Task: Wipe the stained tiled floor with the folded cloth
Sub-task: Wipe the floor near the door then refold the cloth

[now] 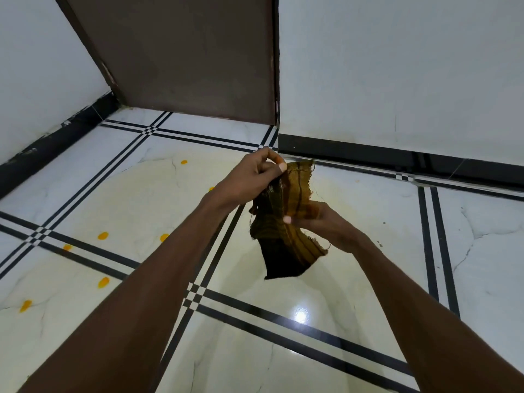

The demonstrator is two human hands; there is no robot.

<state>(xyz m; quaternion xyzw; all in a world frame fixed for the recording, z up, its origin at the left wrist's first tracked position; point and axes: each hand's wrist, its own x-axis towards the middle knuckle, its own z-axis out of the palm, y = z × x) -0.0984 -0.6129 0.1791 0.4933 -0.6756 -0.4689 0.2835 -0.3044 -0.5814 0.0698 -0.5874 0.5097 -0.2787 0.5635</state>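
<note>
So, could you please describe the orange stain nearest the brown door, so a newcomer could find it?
Start at the brown door and drop to the white marble-look floor tile below it. The small orange stain sits alone near that tile's far edge, farther up than every other orange spot.

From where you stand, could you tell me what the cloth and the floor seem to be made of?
The cloth looks like coarse, loosely woven fabric, mustard with dark stripes; its edges are frayed. The tiled floor looks like glossy glazed or polished tile with marble-like veining, mirroring a light; the exact material is unclear.
</note>
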